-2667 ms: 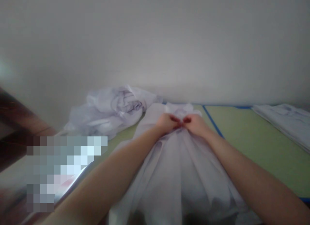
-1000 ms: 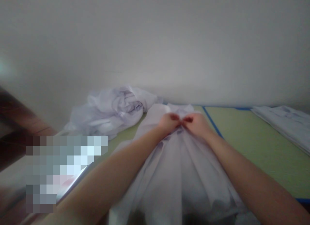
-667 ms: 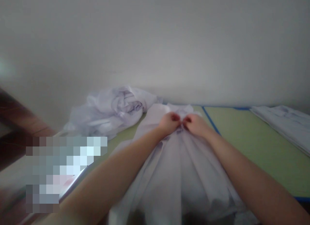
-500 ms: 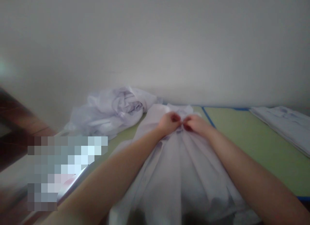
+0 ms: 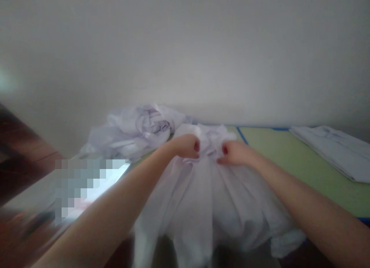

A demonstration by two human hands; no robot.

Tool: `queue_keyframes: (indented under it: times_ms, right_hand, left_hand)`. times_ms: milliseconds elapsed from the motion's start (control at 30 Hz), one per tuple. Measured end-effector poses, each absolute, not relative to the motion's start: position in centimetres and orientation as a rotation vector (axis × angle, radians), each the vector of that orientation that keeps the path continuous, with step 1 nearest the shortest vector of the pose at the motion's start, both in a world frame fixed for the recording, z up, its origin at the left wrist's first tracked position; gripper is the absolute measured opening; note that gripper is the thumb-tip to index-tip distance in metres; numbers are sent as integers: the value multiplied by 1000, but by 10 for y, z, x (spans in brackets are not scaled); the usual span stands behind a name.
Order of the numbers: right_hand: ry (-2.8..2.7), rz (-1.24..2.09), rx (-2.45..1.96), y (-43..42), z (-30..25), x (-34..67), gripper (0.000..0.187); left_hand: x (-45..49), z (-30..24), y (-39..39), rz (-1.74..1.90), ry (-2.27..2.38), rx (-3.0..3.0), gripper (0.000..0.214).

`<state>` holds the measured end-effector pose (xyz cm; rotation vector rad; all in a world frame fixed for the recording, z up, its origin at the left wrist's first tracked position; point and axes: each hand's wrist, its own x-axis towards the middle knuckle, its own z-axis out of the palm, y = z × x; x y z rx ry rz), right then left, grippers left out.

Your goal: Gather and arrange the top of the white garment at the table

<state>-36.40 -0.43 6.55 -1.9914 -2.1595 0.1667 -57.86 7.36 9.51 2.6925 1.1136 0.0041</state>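
Note:
A white shirt (image 5: 199, 198) lies gathered before me, its cloth falling in long folds over the near edge. My left hand (image 5: 189, 145) is closed on the cloth at the left of its upper part. Opposite, my right hand (image 5: 231, 152) is curled with its fingers closed on the same shirt. A bunched strip of cloth shows in the gap between the two hands. Low on the right hangs what looks like a sleeve end. The fingertips of both hands are partly hidden in the fabric.
A crumpled heap of white cloth (image 5: 138, 131) lies at the back left. On the right is a folded white garment (image 5: 338, 152). All rest on a green surface (image 5: 268, 148) with blue edging, against a pale wall (image 5: 202, 60). A blurred-out bright patch (image 5: 95, 187) is at the left.
My hands were close together, fingertips nearly touching at the shirt's middle. Now they are apart to left and right, with the cloth spread between them. The view has shifted slightly.

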Motion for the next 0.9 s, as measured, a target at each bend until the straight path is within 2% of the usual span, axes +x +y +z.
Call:
queue_keyframes:
  times_ms: [200, 433, 667, 900]
  right_hand:
    - [-2234, -49, -2181, -35, 51, -366, 13]
    - [-2223, -58, -2146, -38, 59, -370, 19]
    - [-2136, -53, -2174, -41, 65, -365, 21]
    - [-2190, 5, -2173, -48, 66, -346, 8]
  left_hand:
    - [-591, 94, 56, -112, 1114, 2669, 17]
    - [-589, 81, 45, -153, 844, 2809, 14]
    - [-584, 75, 33, -222, 969, 2887, 16]
    - [-583, 75, 20, -328, 1072, 2973, 26]
